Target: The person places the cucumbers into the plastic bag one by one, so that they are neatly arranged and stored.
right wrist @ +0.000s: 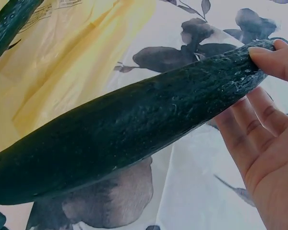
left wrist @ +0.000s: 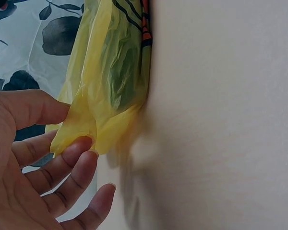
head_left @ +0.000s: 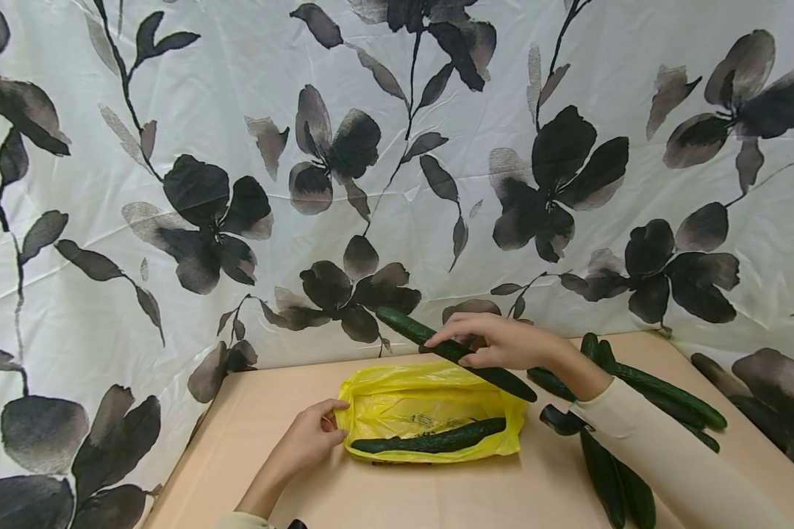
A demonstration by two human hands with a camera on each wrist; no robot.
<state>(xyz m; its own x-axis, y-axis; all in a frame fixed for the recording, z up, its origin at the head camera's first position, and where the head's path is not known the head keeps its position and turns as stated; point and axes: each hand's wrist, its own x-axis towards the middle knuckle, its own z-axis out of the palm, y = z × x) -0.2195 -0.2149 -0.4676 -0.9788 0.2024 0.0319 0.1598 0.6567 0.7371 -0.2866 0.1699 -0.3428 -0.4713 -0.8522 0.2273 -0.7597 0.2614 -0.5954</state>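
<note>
A yellow plastic bag [head_left: 403, 400] lies with its mouth spread on the table, one dark green cucumber [head_left: 437, 438] inside along the near edge. My left hand [head_left: 309, 437] pinches the bag's left edge between thumb and fingers; in the left wrist view the thin plastic [left wrist: 81, 120] is caught at the fingertips. My right hand [head_left: 503, 342] grips a second cucumber [right wrist: 125, 124] between thumb and fingers, raised over the bag's far right side. In the head view this cucumber slants from upper left to lower right, overlapping the bag's rim.
More cucumbers [head_left: 668, 386] lie in a loose group at the right, partly behind my right forearm. Two of them [head_left: 605, 477] point toward the near edge. A white cloth with dark flowers [head_left: 344, 184] hangs behind the beige table [head_left: 271, 389].
</note>
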